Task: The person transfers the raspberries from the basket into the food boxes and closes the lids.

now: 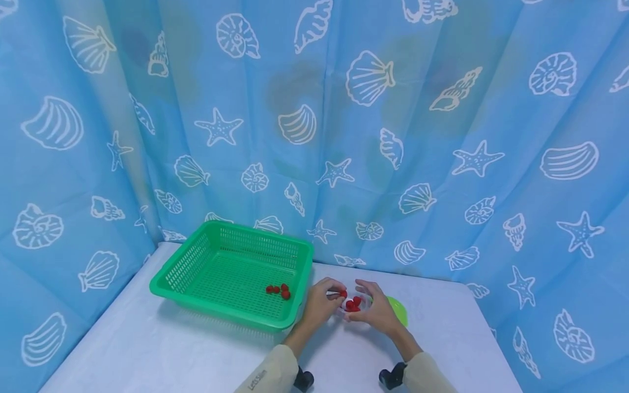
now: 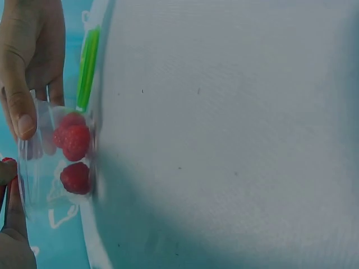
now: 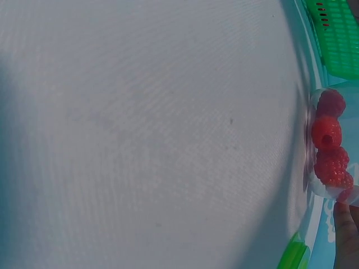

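My left hand pinches a red raspberry above the left rim of a small clear plastic cup. From the right, my right hand grips the cup, its thumb against the outside wall in the left wrist view. Several raspberries lie at the bottom of the cup, which stands upright on the table. In the left wrist view only part of my left hand shows, at the lower left edge. A bright green lid lies just beyond my right hand, partly covered by it.
A green perforated basket stands left of my hands, with several raspberries in its right front corner. The white table ends at the back against a blue curtain printed with white shells.
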Motion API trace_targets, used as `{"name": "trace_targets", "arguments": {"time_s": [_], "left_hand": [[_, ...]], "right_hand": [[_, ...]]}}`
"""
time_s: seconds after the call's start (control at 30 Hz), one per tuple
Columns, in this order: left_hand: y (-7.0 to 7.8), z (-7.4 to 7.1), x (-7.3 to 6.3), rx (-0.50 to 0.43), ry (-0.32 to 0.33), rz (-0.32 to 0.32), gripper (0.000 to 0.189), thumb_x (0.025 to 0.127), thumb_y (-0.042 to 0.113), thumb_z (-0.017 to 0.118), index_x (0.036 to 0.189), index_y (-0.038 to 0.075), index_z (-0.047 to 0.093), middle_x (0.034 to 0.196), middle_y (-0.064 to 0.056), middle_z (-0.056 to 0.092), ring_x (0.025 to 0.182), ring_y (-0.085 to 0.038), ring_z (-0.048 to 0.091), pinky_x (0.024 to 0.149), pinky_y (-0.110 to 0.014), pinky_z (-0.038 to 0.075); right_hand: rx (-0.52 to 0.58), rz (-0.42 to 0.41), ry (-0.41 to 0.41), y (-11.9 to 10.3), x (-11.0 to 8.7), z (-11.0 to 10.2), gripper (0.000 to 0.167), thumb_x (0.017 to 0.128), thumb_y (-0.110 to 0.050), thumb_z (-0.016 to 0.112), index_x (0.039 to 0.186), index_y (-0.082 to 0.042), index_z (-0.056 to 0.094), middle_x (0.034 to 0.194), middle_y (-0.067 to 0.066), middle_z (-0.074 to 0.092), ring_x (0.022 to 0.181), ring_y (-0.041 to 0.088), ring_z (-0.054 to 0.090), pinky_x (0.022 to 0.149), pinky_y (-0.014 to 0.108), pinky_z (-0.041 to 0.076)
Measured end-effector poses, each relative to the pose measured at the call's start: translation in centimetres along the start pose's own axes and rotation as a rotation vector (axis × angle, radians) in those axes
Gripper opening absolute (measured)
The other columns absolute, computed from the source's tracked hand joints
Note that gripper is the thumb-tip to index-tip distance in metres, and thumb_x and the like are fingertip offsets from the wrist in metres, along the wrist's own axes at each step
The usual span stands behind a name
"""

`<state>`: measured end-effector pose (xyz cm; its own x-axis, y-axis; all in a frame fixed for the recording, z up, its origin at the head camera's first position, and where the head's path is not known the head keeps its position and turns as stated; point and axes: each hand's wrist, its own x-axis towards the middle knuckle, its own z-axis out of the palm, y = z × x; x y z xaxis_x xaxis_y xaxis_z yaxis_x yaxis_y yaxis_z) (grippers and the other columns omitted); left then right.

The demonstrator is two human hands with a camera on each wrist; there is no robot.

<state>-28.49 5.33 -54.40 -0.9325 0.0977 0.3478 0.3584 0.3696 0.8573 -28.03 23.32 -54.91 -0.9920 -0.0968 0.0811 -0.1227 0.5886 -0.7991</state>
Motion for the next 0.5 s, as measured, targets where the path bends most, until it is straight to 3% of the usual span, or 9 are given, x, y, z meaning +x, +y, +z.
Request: {"name": "trace_targets", "arguments": {"time_s": [0.3,0.5], "left_hand": [[0.04,-0.05,-0.11,0.133,-0.005,0.094,0.028,0.078,0.006,0.082,0.100,0.020,0.071,0.100,0.009,0.065,0.097,-0.008,0.064,0.085,-0.025,0.053],[-0.02,0.12,-0.09,0.160,-0.012,0.088,0.030,0.077,0.007,0.083,0.099,0.021,0.070,0.100,0.009,0.065,0.098,-0.009,0.064,0.085,-0.025,0.053]], "right_hand": [[0.012,0.002,-0.003,-0.05,0.04,0.02,0.097,0.059,-0.038,0.093,0.143,-0.029,0.044,0.142,-0.001,0.045,0.130,0.026,0.046,0.095,0.056,0.047],[0.011,0.001,-0.003,-0.12,0.07,0.01,0.098,0.059,-0.037,0.093,0.143,-0.027,0.044,0.142,-0.001,0.045,0.129,0.026,0.046,0.094,0.056,0.048]]}}
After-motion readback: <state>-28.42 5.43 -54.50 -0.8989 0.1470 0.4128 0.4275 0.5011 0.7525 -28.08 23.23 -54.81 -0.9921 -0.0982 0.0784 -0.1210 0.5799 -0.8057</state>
